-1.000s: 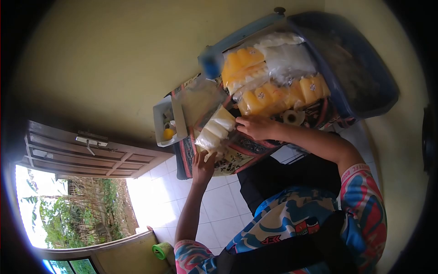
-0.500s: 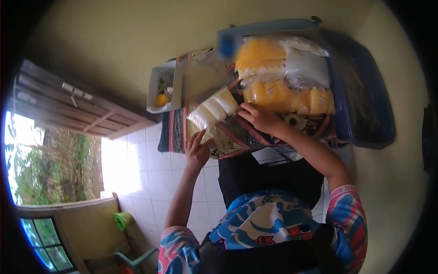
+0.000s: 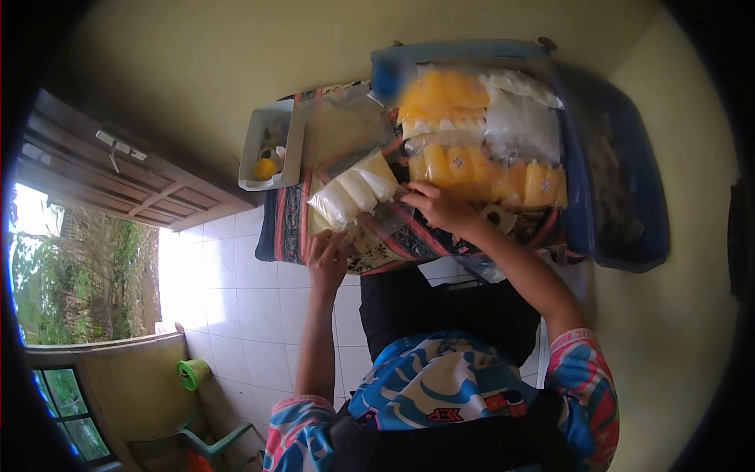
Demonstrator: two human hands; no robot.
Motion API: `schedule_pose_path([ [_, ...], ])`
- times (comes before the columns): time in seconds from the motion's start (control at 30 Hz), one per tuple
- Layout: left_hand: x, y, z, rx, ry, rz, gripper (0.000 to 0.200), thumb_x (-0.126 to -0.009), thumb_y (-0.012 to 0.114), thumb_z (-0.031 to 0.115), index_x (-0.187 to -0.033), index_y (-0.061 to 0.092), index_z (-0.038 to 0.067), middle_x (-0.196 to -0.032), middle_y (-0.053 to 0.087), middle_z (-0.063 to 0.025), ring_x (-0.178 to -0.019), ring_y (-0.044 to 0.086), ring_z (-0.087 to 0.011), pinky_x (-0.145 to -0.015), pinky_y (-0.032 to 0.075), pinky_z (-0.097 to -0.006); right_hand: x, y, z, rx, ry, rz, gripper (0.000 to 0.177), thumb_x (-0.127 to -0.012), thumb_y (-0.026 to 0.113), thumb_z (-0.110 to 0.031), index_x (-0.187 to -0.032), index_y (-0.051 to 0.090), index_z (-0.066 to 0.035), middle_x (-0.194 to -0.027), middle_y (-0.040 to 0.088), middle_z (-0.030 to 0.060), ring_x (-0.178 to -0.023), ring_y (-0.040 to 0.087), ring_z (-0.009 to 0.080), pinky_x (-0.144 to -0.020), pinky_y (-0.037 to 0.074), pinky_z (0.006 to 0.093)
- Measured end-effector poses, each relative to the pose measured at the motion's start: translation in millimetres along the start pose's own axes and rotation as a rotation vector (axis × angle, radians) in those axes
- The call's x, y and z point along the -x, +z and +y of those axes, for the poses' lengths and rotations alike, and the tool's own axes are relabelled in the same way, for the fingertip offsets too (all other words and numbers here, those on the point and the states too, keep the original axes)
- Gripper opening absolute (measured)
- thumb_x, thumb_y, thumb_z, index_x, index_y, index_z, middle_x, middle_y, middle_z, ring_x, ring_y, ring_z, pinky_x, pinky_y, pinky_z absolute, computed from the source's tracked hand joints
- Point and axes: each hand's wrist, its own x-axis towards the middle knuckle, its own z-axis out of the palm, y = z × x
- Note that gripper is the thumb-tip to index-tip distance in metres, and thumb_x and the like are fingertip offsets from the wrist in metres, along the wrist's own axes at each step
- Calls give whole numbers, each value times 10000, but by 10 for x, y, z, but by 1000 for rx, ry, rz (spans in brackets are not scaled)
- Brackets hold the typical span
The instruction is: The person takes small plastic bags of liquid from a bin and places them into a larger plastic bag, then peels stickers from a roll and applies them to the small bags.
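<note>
A clear plastic bag of pale, white-yellow rolls [image 3: 354, 191] lies at a slant on the patterned cloth [image 3: 401, 244]. At its lower left edge is my left hand [image 3: 326, 256], fingers drawn together on the plastic. My right hand [image 3: 439, 208] pinches the loose plastic at the bag's right end. Just beyond my right hand lie clear bags of orange pieces [image 3: 452, 164], with more orange bags [image 3: 444, 90] behind them. A roll of tape [image 3: 494, 215] sits beside my right wrist, partly hidden.
A white tray [image 3: 250, 161] with a yellow item and small things stands at the left end. A large dark blue tub [image 3: 625, 181] is on the right. Clear bags [image 3: 523, 122] lie near the back. A wooden door [image 3: 141, 177] and a green bin [image 3: 191, 374] are at left.
My left hand's spread fingers have drawn together at the bag's lower edge. My right hand stays at the bag's right end. The whole view has shifted slightly.
</note>
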Motion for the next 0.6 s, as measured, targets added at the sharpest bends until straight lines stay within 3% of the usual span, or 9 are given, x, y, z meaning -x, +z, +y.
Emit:
schedule_pose_path([
  [0.13,-12,-52,16,75,-57,-46,285,-722,715,-8,-992,730,81,-962,634,-119,-885,624,-301,-766,512,-402,-73,-93,-27,-210,80,22,129,-871,614,-51,-969,679,1,-1009,639,124,-885,653,344,-770,535,393],
  [0.6,-121,-65,107,124,-89,3,127,-702,761,23,-791,671,15,-874,636,-100,-805,610,-291,-717,480,-393,-166,-230,-61,-334,162,-26,182,-898,627,-151,-829,648,16,-825,616,144,-789,619,357,-724,500,408],
])
